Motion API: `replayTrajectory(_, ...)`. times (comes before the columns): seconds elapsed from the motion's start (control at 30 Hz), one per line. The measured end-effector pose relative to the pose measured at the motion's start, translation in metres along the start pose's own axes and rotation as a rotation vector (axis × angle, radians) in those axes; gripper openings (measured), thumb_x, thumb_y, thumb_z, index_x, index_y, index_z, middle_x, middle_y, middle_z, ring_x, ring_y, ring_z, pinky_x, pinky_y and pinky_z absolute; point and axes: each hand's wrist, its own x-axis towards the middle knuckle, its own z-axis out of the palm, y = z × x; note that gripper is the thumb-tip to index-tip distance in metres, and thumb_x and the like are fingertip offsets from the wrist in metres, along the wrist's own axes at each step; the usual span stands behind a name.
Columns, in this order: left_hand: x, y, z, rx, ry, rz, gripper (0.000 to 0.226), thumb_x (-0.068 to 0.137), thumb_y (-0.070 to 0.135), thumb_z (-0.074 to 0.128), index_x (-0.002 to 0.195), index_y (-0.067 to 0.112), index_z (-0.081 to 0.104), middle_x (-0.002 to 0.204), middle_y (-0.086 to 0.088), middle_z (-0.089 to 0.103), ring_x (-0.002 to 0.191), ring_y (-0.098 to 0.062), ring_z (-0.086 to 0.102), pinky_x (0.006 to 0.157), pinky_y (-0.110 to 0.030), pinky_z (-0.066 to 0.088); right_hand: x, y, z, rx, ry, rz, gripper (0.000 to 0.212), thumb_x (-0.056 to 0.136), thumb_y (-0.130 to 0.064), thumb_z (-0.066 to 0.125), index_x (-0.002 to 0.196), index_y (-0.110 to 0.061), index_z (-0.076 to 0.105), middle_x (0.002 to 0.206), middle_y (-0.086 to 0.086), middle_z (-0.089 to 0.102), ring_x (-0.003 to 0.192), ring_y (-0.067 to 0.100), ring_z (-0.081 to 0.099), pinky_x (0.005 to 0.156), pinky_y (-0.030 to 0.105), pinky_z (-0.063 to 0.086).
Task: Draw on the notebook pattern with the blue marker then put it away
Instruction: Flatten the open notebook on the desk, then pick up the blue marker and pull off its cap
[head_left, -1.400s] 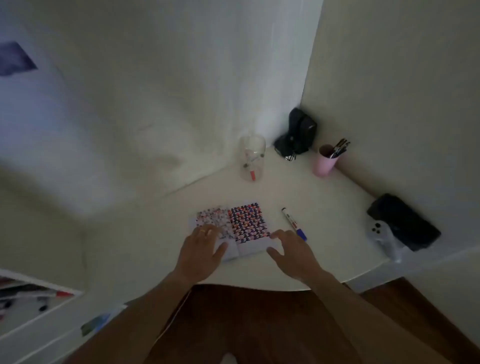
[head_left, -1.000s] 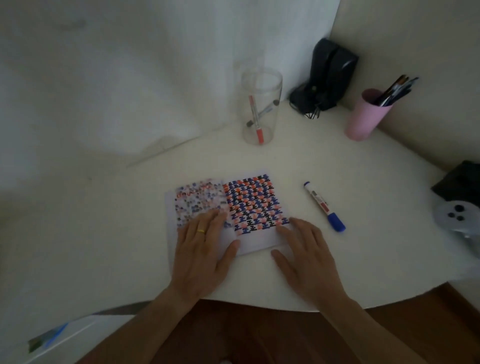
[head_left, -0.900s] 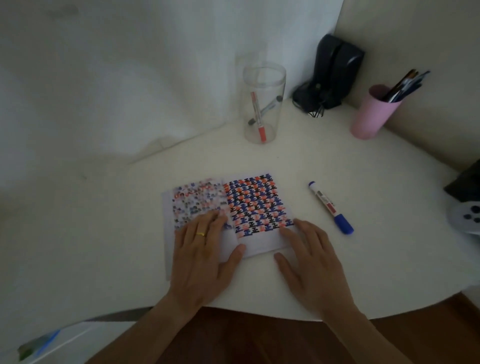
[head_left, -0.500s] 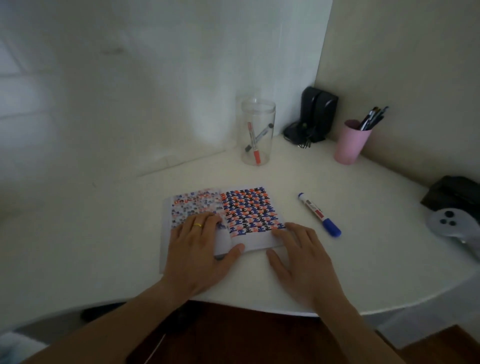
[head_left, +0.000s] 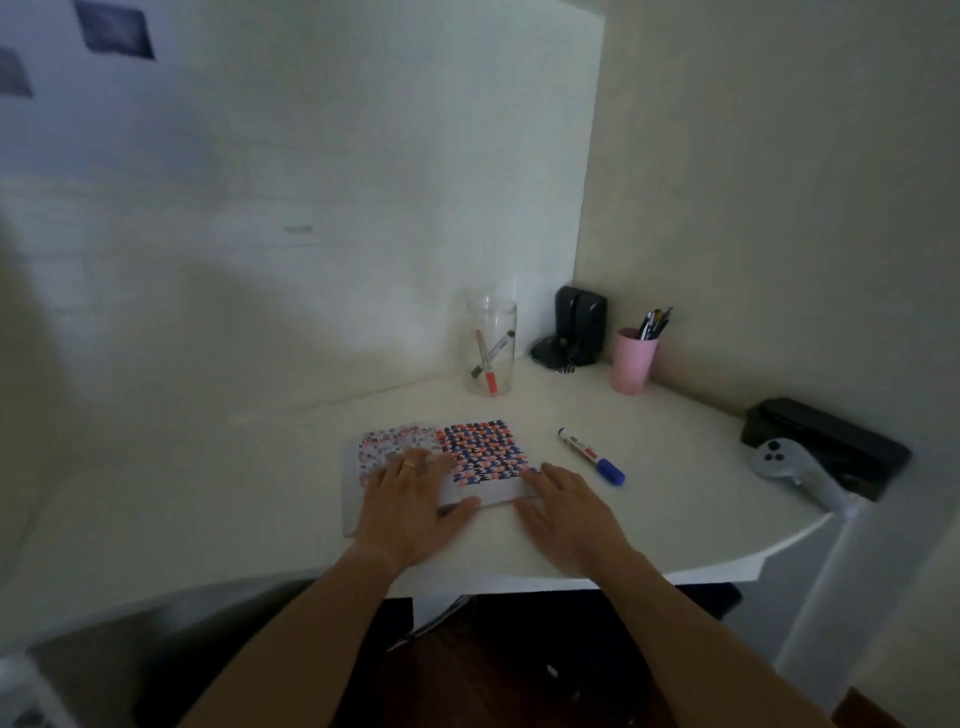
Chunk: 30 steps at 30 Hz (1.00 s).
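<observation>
An open notebook (head_left: 480, 451) with a red, blue and black pattern lies on the white desk (head_left: 208, 493). My left hand (head_left: 413, 506) rests flat on its left page, fingers spread, a ring on one finger. My right hand (head_left: 563, 512) lies flat at the notebook's lower right corner and holds nothing. The blue marker (head_left: 591, 455), white-bodied with a blue cap, lies on the desk just right of the notebook, apart from my right hand. A clear jar (head_left: 490, 346) behind the notebook holds two markers, one with a red cap.
A pink cup (head_left: 632, 361) with pens stands at the back right next to a black device (head_left: 577, 327). A grey controller (head_left: 795, 467) and a black box (head_left: 826, 447) sit at the desk's right edge. Walls close the corner behind.
The head camera has pulled back and tilted up, showing more wall. Both hands stay flat on the notebook and desk. The marker has not moved.
</observation>
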Motion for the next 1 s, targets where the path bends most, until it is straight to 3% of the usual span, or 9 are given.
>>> replayTrajectory(0.17,0.006,-0.009,0.01,0.013,-0.031,0.135,0.059,0.088,0.075,0.031,0.129,0.042,0.057,0.151,-0.005,0.05,0.14,-0.03,0.045,0.106,-0.051,0.04,0.022,0.022,-0.016,-0.143,0.212,0.123,0.046,0.101,-0.039,0.047,0.144,-0.022,0.05,0.148,0.008,0.053,0.133,0.029,0.049,0.105,0.04,0.044)
replayTrajectory(0.3,0.012,-0.009,0.014,0.033,-0.03,0.148,0.055,0.09,0.073,0.03,0.127,0.042,0.056,0.147,-0.008,0.053,0.135,-0.034,0.049,0.101,-0.055,0.044,0.048,0.043,-0.023,-0.325,0.143,0.278,0.044,0.098,-0.024,0.049,0.141,-0.017,0.047,0.133,0.012,0.057,0.116,0.031,0.056,0.091,0.042,0.051)
replayTrajectory(0.47,0.018,-0.01,0.014,0.033,-0.066,0.149,0.055,0.088,0.076,0.029,0.125,0.043,0.054,0.145,-0.006,0.052,0.13,-0.033,0.05,0.098,-0.055,0.044,0.077,0.04,-0.017,-0.424,0.13,0.227,0.039,0.097,-0.008,0.047,0.135,-0.015,0.05,0.123,0.011,0.059,0.109,0.029,0.059,0.083,0.04,0.054)
replayTrajectory(0.53,0.025,-0.012,0.009,0.009,-0.141,0.136,0.061,0.082,0.083,0.025,0.121,0.045,0.051,0.144,-0.002,0.049,0.131,-0.031,0.046,0.099,-0.056,0.041,0.092,0.024,-0.019,-0.274,0.208,0.201,0.039,0.097,-0.008,0.051,0.135,-0.015,0.052,0.121,0.011,0.061,0.104,0.028,0.059,0.08,0.039,0.053)
replayTrajectory(0.6,0.041,-0.019,0.002,-0.06,-0.264,0.113,0.065,0.076,0.087,0.019,0.117,0.048,0.05,0.139,0.004,0.045,0.131,-0.026,0.04,0.101,-0.056,0.039,0.109,0.004,-0.021,0.059,0.242,0.177,0.04,0.099,-0.011,0.055,0.139,-0.014,0.053,0.122,0.01,0.064,0.103,0.026,0.062,0.08,0.035,0.053)
replayTrajectory(0.73,0.088,-0.039,-0.011,-0.212,-0.446,0.245,0.055,0.099,0.062,0.023,0.111,0.031,0.066,0.117,-0.004,0.062,0.117,-0.021,0.051,0.102,-0.045,0.043,0.135,-0.024,-0.019,0.898,0.058,0.258,0.036,0.097,-0.01,0.064,0.132,-0.008,0.063,0.115,0.012,0.068,0.09,0.021,0.065,0.069,0.024,0.052)
replayTrajectory(0.8,0.11,-0.05,-0.011,-0.306,-0.419,0.189,0.044,0.103,0.05,0.038,0.106,0.02,0.071,0.107,-0.005,0.068,0.103,-0.02,0.06,0.096,-0.041,0.048,0.142,-0.029,-0.015,1.201,-0.048,0.316,0.029,0.092,-0.008,0.068,0.121,-0.004,0.07,0.112,0.013,0.068,0.089,0.022,0.064,0.068,0.028,0.057)
replayTrajectory(0.9,0.134,-0.061,-0.001,-0.292,-0.281,0.159,0.029,0.101,0.044,0.049,0.105,0.026,0.071,0.103,0.004,0.075,0.09,-0.015,0.066,0.088,-0.036,0.053,0.146,-0.027,-0.005,1.415,-0.131,0.327,0.025,0.09,-0.012,0.072,0.113,-0.002,0.076,0.112,0.012,0.07,0.09,0.023,0.068,0.061,0.023,0.058)
replayTrajectory(1.0,0.137,-0.068,0.016,-0.291,-0.115,0.181,0.024,0.101,0.042,0.048,0.103,0.03,0.069,0.099,0.007,0.075,0.083,-0.01,0.065,0.081,-0.032,0.053,0.145,-0.021,0.005,1.459,-0.129,0.281,0.037,0.082,-0.027,0.078,0.107,0.0,0.077,0.081,0.003,0.075,0.062,0.01,0.072,0.055,0.017,0.055)
